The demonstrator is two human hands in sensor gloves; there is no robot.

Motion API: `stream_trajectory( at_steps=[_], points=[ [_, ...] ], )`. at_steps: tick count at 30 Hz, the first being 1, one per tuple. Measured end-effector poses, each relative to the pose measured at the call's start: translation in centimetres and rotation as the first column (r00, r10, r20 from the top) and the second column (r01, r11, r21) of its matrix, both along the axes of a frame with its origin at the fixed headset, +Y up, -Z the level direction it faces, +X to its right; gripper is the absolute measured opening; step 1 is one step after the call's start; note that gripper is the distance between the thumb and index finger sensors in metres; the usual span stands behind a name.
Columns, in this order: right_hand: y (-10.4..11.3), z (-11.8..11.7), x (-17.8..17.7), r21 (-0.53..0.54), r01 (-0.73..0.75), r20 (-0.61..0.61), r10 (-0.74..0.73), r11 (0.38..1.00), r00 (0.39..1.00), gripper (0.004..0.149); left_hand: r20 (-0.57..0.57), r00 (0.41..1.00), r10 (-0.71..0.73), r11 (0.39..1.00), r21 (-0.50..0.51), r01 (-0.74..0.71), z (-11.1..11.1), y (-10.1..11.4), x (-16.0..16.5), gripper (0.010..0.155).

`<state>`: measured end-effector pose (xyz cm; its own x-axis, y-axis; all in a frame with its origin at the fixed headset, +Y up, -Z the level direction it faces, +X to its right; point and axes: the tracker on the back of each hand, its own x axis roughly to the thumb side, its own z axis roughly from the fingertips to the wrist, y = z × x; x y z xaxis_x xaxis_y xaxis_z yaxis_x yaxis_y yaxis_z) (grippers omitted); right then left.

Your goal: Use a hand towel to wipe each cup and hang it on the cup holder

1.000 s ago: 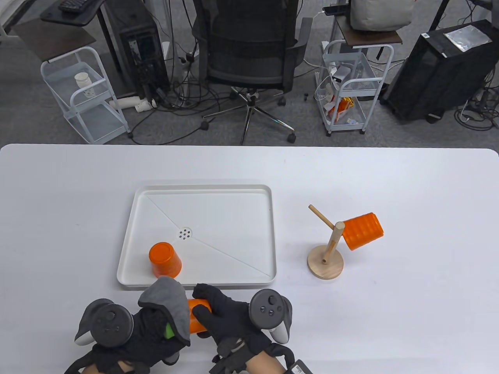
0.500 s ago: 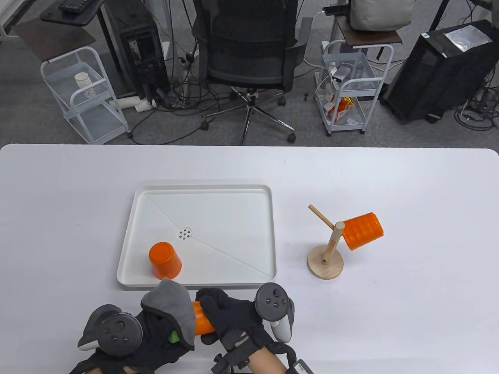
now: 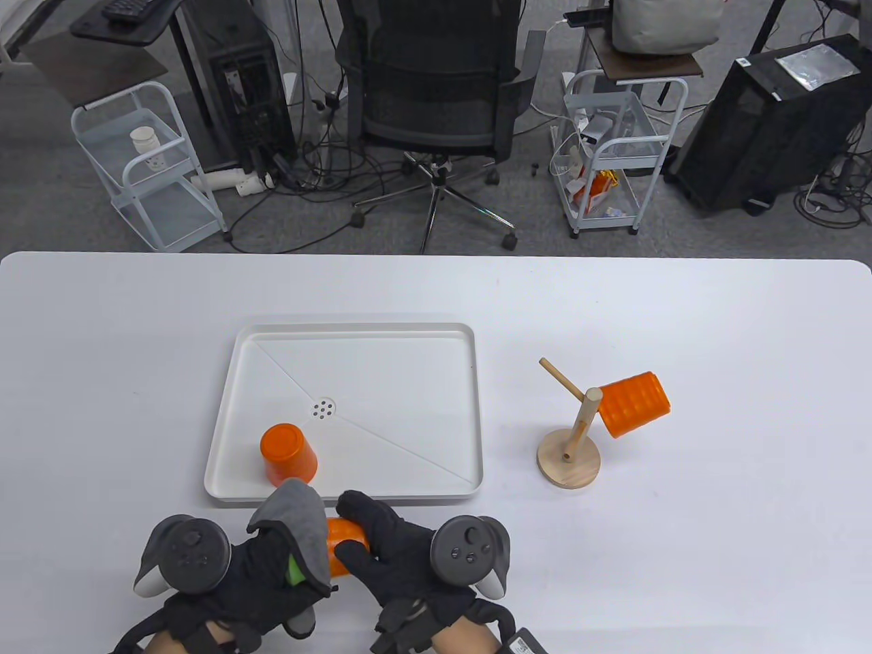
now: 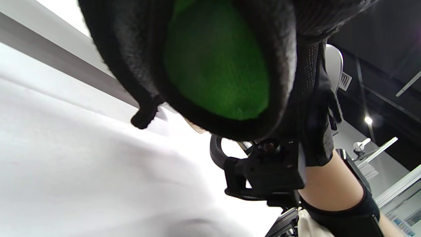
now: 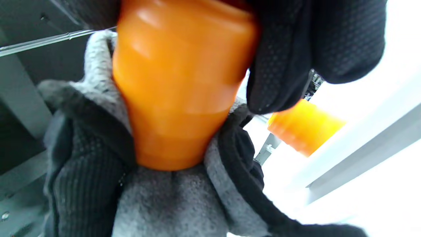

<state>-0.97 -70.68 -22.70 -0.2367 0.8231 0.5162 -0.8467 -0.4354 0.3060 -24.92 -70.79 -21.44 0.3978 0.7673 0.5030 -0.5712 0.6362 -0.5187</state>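
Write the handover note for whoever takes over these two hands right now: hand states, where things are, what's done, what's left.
Right hand grips an orange cup lying sideways above the table's near edge.
Left hand holds the grey hand towel wrapped over one end of that cup; wiping is underway.
Done: one ribbed orange cup hangs on the wooden cup holder.
Left: finish wiping this cup and hang it on the free peg; then wipe and hang the upside-down cup in the white tray.
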Motion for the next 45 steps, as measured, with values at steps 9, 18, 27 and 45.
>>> stream_trajectory(
  at_steps=[9,18,27,45],
  points=[
    [0.4,0.5,-0.5,0.107,-0.063,-0.012,0.064,0.992,0.998,0.071,0.005,0.994,0.109,0.986,-0.128,-0.107,-0.9,-0.8,-0.6,0.082],
    [0.2,0.4,-0.4,0.066,-0.063,0.0,0.063,0.996,0.998,0.07,0.014,0.995,0.097,0.987,-0.127,-0.094,-0.8,-0.9,-0.6,0.082],
    [-0.6,-0.5,0.2,-0.132,0.045,0.008,-0.044,0.99,0.999,0.071,0.004,0.998,-0.055,0.998,0.04,0.055,0.3,0.1,0.3,0.083],
    [-2.0,-1.2,0.8,-0.34,0.135,0.034,-0.131,0.931,0.991,0.074,-0.05,0.966,-0.253,0.931,0.259,0.258,1.9,1.1,1.5,0.082]
  ],
)
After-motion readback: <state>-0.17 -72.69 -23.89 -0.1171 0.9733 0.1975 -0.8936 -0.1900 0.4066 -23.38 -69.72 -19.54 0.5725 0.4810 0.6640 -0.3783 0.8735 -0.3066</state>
